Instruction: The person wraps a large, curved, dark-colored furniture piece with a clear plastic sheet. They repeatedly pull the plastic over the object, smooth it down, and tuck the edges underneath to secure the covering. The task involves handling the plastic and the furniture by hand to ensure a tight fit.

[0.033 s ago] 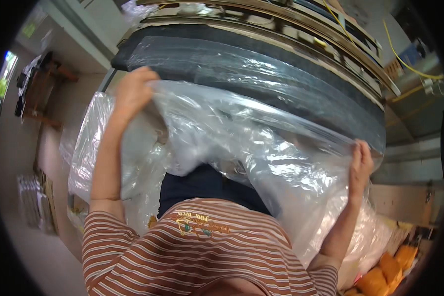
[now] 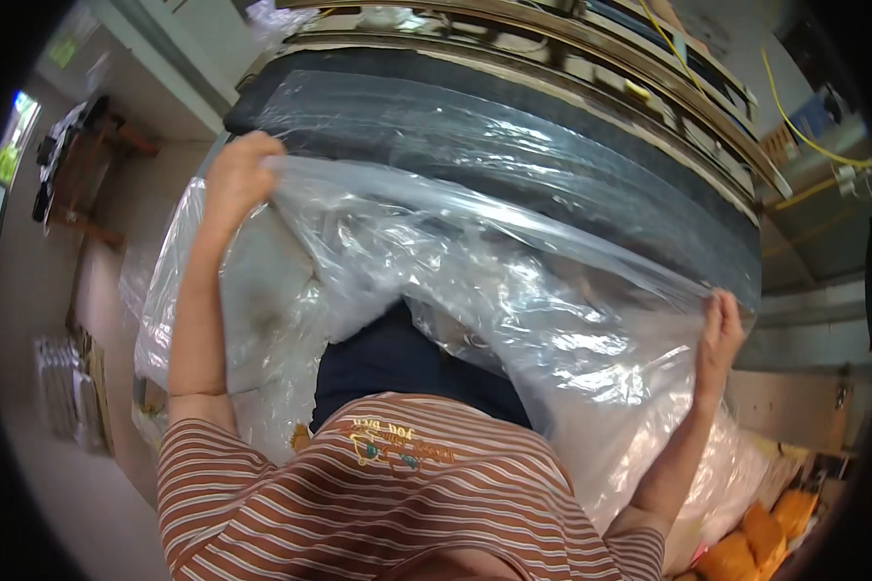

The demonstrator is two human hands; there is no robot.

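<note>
A wide sheet of clear plastic film [image 2: 436,242] is stretched between my two hands in front of my body. My left hand [image 2: 242,176] is closed in a fist round its upper left corner. At the other end my right hand [image 2: 722,329] pinches the film's right edge between thumb and fingers. The top edge runs taut and sloping from one hand to the other, while the lower part hangs crumpled over my legs. Beyond it lies a long dark padded surface [image 2: 378,92], with another layer of clear film [image 2: 513,131] flat on top.
Behind the padded surface run long wooden and metal rails [image 2: 552,39]. A yellow cable [image 2: 794,121] hangs at the right. Orange bundles [image 2: 746,552] lie at the lower right. Stacked wrapped items [image 2: 68,397] and a wooden stand [image 2: 87,174] are at the left.
My hands have moved slightly apart, the left one leftward and the right one rightward and a little nearer me. The film's top edge between them is pulled straighter.
</note>
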